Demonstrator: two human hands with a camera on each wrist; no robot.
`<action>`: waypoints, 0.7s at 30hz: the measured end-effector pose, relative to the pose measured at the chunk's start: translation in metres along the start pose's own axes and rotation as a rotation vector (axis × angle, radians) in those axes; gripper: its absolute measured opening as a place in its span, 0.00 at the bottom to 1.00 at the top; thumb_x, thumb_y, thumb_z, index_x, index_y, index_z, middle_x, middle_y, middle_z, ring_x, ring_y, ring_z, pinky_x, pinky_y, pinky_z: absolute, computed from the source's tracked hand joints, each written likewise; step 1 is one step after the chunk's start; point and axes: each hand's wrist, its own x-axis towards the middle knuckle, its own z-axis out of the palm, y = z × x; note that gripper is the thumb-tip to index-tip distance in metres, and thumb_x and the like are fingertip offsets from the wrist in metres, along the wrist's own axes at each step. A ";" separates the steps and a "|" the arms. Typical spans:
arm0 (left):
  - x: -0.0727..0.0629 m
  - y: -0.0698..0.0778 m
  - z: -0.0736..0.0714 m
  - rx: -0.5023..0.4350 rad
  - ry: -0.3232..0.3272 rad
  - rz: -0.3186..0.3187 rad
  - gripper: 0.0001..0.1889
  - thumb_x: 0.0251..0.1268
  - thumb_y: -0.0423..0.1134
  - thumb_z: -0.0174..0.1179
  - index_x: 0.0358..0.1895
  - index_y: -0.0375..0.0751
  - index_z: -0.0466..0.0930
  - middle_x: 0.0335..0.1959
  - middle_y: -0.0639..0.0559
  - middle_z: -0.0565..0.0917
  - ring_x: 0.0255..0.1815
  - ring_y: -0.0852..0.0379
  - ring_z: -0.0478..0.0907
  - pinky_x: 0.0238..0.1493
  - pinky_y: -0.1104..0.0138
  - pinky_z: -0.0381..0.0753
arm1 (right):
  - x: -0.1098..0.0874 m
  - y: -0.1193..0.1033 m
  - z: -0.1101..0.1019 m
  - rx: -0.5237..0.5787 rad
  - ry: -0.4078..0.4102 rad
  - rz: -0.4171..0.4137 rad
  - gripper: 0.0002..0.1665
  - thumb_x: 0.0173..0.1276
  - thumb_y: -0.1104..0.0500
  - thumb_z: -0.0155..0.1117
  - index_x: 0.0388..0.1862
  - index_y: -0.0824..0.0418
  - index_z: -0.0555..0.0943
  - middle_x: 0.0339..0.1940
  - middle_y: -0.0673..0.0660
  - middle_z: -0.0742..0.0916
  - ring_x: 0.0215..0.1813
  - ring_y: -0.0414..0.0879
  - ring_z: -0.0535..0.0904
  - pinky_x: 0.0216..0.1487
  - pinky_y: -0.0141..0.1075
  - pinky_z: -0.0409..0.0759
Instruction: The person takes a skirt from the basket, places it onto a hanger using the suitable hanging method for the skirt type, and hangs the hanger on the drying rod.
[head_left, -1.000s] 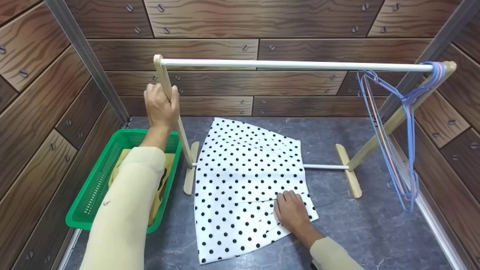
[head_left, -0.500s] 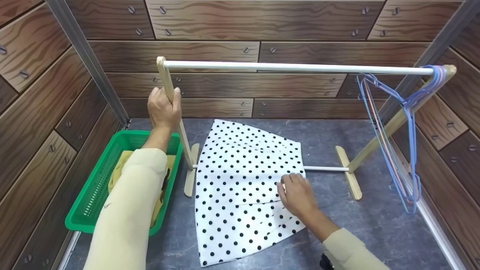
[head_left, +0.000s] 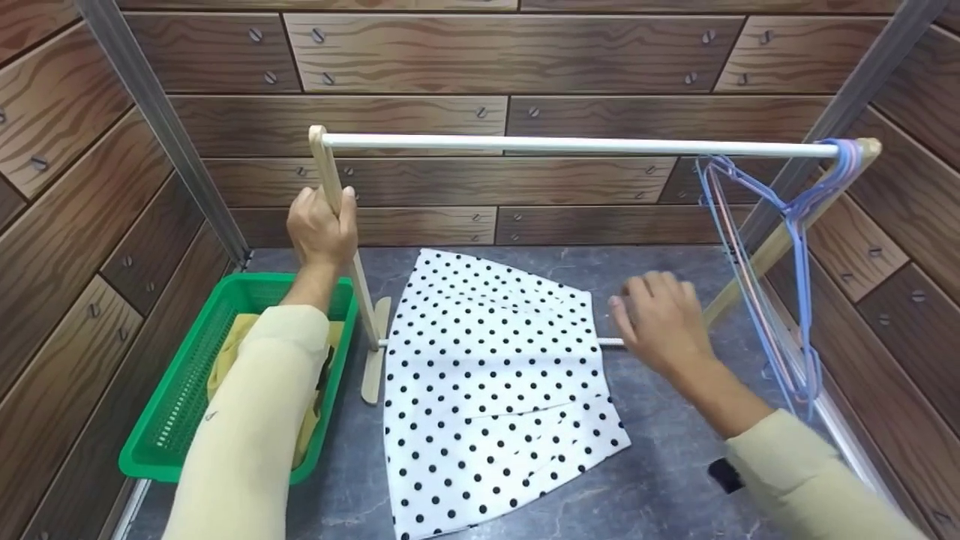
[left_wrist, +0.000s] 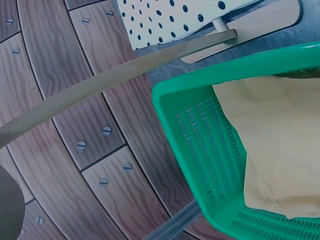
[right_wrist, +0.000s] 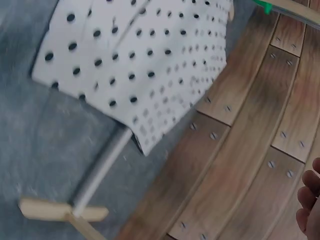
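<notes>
White with black dots, the cloth [head_left: 499, 360] lies spread on the grey surface [head_left: 664, 484] mid-way across the head view. Its long axis runs twelve to six, the narrower end toward twelve and the wide hem between five and six. Toward nine to ten, the left hand [head_left: 322, 229] has its grip wrapped round the wooden upright [head_left: 364, 300] of the rack. The right hand [head_left: 664, 319], near three, has loosely bent fingers and holds nothing, between the cloth and the blue and pink hangers [head_left: 803, 285]. Half a second ago it was over the cloth's edge; now it has moved off toward three, baring that hem corner, while the left hand stays put.

From the left wrist, the upright slants from nine to just past one; the green basket [left_wrist: 172, 135] sits toward four, holding a pale yellow cloth [left_wrist: 285, 145].

From the right wrist, the lower rod [right_wrist: 102, 170] emerges beneath the dotted cloth toward eight; blurred fingertips [right_wrist: 308, 196] show at four.
</notes>
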 end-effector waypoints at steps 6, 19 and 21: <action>-0.002 0.001 0.003 0.003 -0.004 -0.009 0.24 0.70 0.49 0.48 0.21 0.32 0.70 0.16 0.38 0.68 0.25 0.38 0.67 0.36 0.48 0.67 | 0.013 0.034 -0.048 -0.074 0.117 -0.008 0.16 0.69 0.53 0.56 0.40 0.67 0.77 0.38 0.66 0.82 0.42 0.64 0.75 0.41 0.55 0.70; 0.001 0.001 0.001 0.065 -0.021 -0.003 0.25 0.70 0.51 0.47 0.20 0.34 0.71 0.15 0.39 0.71 0.24 0.39 0.69 0.33 0.49 0.69 | 0.020 0.113 -0.102 -0.241 0.231 0.180 0.24 0.67 0.50 0.54 0.34 0.74 0.73 0.33 0.75 0.79 0.34 0.73 0.74 0.31 0.62 0.68; 0.000 0.000 0.001 0.068 -0.016 -0.003 0.25 0.70 0.51 0.47 0.20 0.34 0.71 0.15 0.39 0.71 0.24 0.39 0.69 0.33 0.49 0.69 | 0.017 0.120 -0.100 -0.249 0.178 0.235 0.26 0.68 0.49 0.54 0.34 0.75 0.72 0.32 0.77 0.78 0.32 0.75 0.74 0.29 0.63 0.68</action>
